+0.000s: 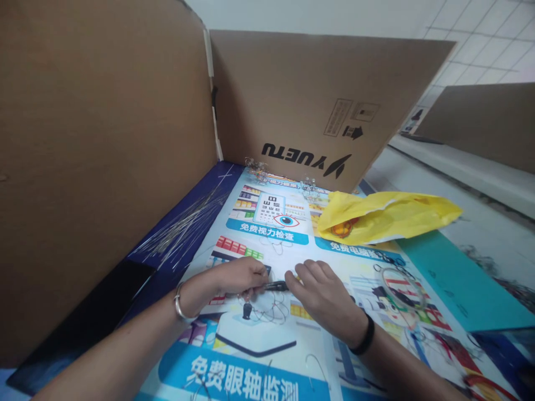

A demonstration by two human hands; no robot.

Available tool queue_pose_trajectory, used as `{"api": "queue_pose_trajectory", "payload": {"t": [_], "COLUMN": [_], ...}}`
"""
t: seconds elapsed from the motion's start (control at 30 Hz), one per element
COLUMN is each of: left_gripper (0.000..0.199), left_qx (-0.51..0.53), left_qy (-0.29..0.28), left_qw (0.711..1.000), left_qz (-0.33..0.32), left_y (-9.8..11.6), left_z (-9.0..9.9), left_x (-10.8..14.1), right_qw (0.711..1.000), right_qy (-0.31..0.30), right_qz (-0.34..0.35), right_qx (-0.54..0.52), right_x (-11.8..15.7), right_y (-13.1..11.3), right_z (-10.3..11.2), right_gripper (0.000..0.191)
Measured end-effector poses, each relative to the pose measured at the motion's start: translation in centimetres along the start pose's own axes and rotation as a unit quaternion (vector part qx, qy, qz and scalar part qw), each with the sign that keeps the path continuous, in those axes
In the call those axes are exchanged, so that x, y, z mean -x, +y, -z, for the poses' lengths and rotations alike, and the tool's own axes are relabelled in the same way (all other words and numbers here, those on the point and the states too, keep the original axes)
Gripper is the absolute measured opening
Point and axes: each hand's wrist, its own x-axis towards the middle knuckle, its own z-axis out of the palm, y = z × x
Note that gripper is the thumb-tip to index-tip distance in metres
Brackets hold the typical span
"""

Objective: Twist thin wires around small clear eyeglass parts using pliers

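Black slender tool, one, was held over a printed poster: right hand had fingers clamped around it, left hand had fingers pinched together at its tip.

The tall walls look like plain brown cardboard, flat and not shiny. The thin wires look like shiny metal. The bracelet looks like smooth, shiny silver metal. The black sheet looks smooth and glossy.

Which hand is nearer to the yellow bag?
Right. The right hand is on the near side of the yellow bag; the left hand is farther away, leftward.
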Motion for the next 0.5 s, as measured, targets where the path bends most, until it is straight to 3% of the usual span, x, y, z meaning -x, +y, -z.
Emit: {"api": "queue_pose_trajectory", "payload": {"t": [0.5], "left_gripper": [0.015], "left_qx": [-0.07], "left_qy": [-0.038], "left_qw": [0.997], "left_qz": [-0.001], "left_y": [0.33], "left_z": [0.21], "left_x": [-0.22], "right_qw": [1.0], "right_qy": [-0.016], "right_qz": [0.017], "right_qx": [-0.007], "right_x": [-0.13], "right_y": [0.09], "right_z": [-0.26], "right_gripper": [0.016]}}
